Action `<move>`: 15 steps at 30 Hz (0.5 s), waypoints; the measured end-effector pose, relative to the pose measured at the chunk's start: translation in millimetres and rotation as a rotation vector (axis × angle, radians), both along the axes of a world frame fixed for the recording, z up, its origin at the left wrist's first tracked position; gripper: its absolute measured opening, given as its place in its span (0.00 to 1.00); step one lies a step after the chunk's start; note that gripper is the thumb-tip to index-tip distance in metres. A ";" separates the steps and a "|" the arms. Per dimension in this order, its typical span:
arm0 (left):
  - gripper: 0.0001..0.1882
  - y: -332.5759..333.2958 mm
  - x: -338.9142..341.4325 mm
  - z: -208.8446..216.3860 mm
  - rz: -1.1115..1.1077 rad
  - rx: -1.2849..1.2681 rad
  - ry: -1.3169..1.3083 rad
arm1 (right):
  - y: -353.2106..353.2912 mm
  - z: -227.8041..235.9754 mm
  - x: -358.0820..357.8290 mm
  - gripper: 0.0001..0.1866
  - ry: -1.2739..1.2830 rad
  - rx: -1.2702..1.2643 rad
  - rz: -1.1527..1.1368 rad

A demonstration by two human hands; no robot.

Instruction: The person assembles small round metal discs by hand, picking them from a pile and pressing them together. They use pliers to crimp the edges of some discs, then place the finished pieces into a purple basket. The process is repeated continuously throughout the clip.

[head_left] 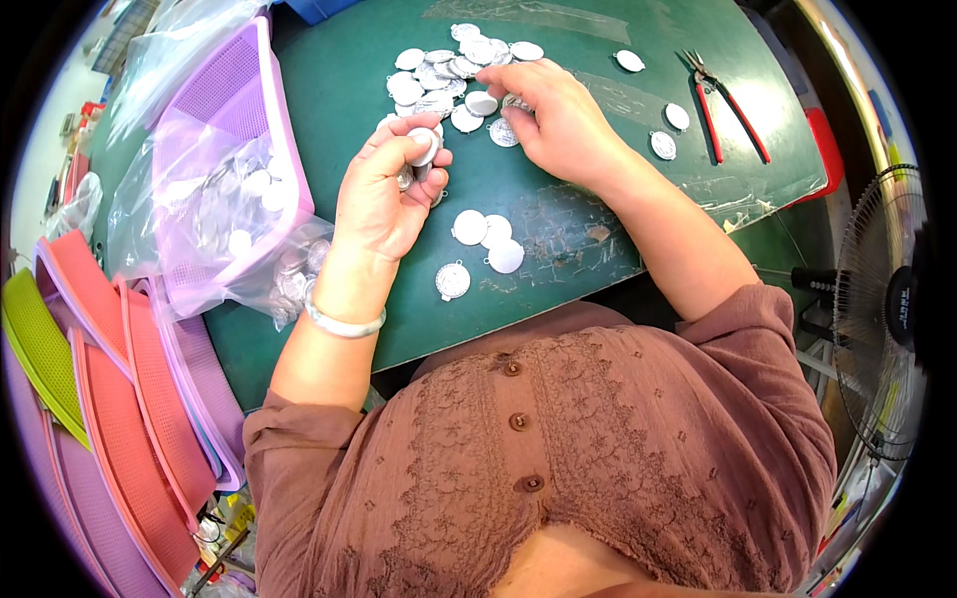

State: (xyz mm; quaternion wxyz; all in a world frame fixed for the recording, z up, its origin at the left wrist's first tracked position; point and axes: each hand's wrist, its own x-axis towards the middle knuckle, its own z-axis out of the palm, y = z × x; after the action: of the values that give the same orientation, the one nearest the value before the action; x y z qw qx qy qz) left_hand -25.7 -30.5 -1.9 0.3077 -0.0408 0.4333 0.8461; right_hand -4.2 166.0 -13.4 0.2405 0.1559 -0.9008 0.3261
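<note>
My left hand is closed around a small stack of round silver discs, held above the green mat. A pale bangle circles that wrist. My right hand reaches into the pile of silver discs at the far middle of the mat, its fingertips pinching one disc. Three loose discs lie together near the front of the mat, and a patterned one with a loop lies just in front of them.
A purple mesh basket holds a clear bag of more discs at left. Stacked pink, purple and green baskets lean at lower left. Red-handled pliers and a few stray discs lie at right. A fan stands right.
</note>
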 end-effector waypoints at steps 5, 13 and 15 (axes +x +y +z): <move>0.10 3.8 3.4 6.1 0.029 0.008 -0.023 | -5.8 -4.7 -2.1 0.20 -0.014 0.144 -0.018; 0.09 -0.2 0.3 -0.3 -0.042 0.029 -0.009 | -4.5 -6.1 -6.1 0.17 -0.051 0.113 -0.019; 0.10 -0.1 -0.1 -1.7 -0.045 0.001 0.010 | -3.5 -10.6 -9.0 0.16 0.000 0.075 -0.064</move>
State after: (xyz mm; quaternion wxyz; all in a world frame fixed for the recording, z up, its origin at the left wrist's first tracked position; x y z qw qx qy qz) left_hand -25.8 -30.6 -3.6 0.3243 -0.0267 0.4350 0.8396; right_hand -13.2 162.5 -24.0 0.2450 0.1359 -0.9169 0.2842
